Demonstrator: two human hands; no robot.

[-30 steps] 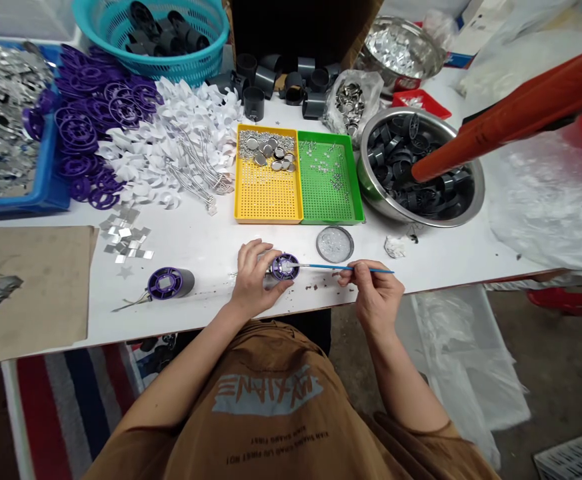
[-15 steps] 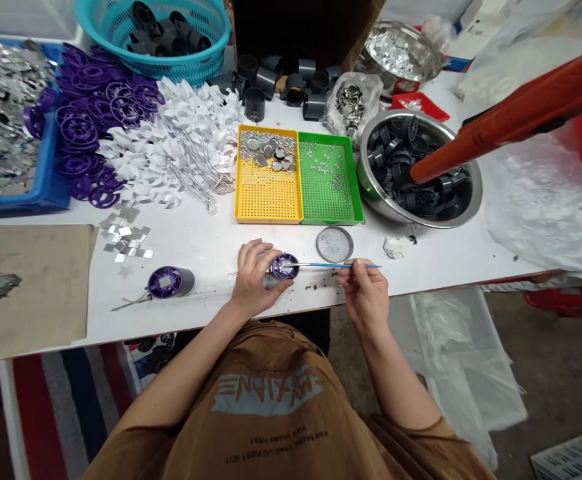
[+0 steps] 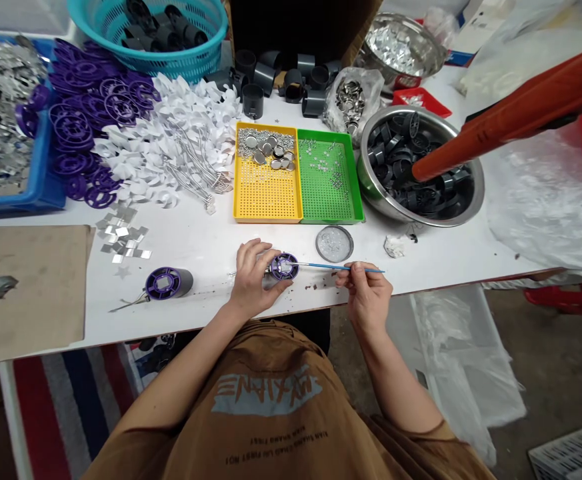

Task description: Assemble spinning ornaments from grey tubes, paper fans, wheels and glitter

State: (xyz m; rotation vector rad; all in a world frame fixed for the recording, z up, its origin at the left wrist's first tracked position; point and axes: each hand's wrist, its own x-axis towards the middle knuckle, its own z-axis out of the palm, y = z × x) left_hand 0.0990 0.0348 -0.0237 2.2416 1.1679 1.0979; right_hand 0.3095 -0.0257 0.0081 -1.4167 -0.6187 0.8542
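My left hand (image 3: 257,277) is closed round a dark cylinder with a purple spoked ring (image 3: 293,259) on its upper face. A thin blue-handled brush (image 3: 321,266) is pinched in my right hand (image 3: 365,290). Its pale tip touches the silvery square in the middle of the ring. Just beyond the brush lies a shallow round dish of clear gel (image 3: 334,244). Off to the left, a second dark cylinder with a purple ring (image 3: 168,283) lies on the table, a wire trailing from it. My left hand covers much of the held cylinder.
Behind my hands are a yellow tray (image 3: 268,212) and a green tray (image 3: 331,212) with small metal parts. A steel bowl (image 3: 477,193) of black parts stands right, under a slanting orange bar (image 3: 511,127). White curled pieces (image 3: 145,160), purple rings (image 3: 75,127) and silver squares (image 3: 123,233) lie left.
My right hand has shifted slightly right with the brush, whose tip still meets the middle of the ring. My left hand keeps its hold on the cylinder.
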